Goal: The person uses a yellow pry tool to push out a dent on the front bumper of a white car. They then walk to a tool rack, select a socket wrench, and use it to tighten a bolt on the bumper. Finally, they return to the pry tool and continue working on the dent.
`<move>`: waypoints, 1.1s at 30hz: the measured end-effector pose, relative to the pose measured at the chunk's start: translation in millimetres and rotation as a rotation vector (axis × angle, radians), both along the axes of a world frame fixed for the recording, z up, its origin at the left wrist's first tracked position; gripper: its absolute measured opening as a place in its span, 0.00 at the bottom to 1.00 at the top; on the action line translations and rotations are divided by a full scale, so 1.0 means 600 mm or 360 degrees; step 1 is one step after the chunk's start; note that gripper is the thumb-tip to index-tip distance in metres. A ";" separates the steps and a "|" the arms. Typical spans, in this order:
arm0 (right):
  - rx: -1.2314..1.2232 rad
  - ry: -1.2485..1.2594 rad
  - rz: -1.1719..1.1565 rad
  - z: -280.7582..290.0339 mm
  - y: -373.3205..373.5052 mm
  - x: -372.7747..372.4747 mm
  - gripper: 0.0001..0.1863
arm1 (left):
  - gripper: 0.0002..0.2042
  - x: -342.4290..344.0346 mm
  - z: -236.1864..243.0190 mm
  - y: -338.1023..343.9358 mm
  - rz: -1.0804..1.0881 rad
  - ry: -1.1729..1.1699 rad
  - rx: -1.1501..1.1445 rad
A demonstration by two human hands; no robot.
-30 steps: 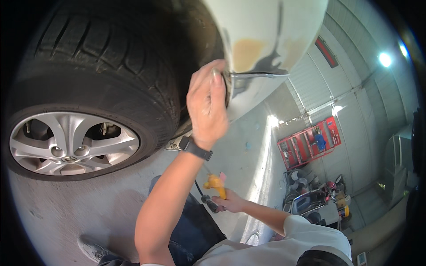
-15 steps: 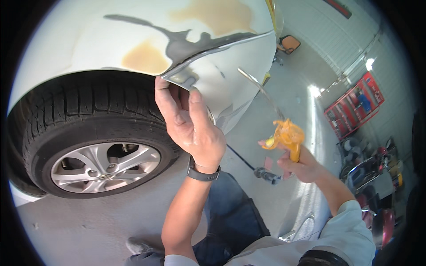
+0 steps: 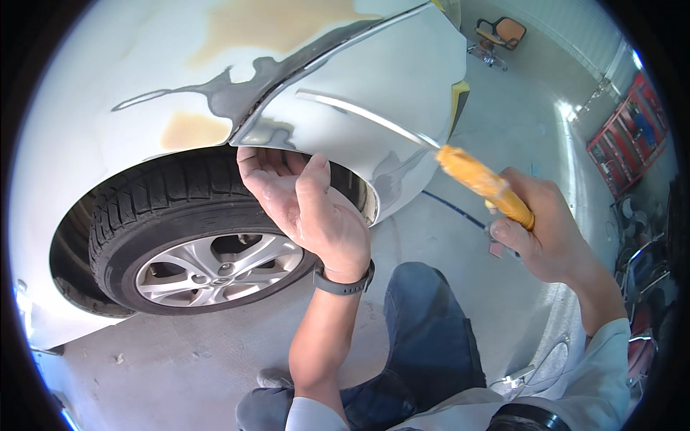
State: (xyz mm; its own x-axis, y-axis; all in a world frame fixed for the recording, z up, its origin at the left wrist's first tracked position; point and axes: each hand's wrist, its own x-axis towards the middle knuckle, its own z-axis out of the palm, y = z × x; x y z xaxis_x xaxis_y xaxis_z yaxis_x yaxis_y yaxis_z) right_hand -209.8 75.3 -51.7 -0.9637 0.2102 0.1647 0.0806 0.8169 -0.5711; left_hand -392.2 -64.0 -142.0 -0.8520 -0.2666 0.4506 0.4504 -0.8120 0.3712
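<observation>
My left hand (image 3: pixel 305 205) reaches up to the wheel-arch edge of a car's white bumper (image 3: pixel 388 86), just above the tyre (image 3: pixel 180 183). Its palm faces up and its thumb stands apart from the fingers. Those fingertips go under the bumper's lip and are partly hidden. My right hand (image 3: pixel 546 223) is closed round the orange handle of a long metal tool (image 3: pixel 478 179), shaped like a screwdriver. The slightly curved shaft points up and left, in front of the bumper. A dark seam parts the bumper from the white fender (image 3: pixel 158 79), which has grey and tan sanded patches.
A silver alloy wheel (image 3: pixel 223 269) sits below the arch. Behind my right hand a dark hose (image 3: pixel 456 208) runs along the grey floor. To the far right stand a red tool rack (image 3: pixel 629 136) and cluttered parts; an orange-seated chair (image 3: pixel 503 32) is farther back.
My right hand has risen and turned the tool, bringing its shaft across the bumper. The left hand's fingers have shifted under the bumper's lip, and the view has moved.
</observation>
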 end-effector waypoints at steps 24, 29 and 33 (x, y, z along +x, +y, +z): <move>-0.0067 0.0259 0.0265 -0.079 -0.029 -0.017 0.31 | 0.32 -0.014 -0.043 -0.051 -0.0258 0.0108 -0.0182; -0.0137 0.0261 0.0381 -0.116 -0.035 -0.017 0.28 | 0.30 -0.009 -0.043 -0.068 0.0017 0.0149 -0.0593; -0.0267 0.0404 0.0321 -0.142 -0.034 -0.016 0.28 | 0.31 -0.009 -0.050 -0.058 0.0035 0.0282 -0.0587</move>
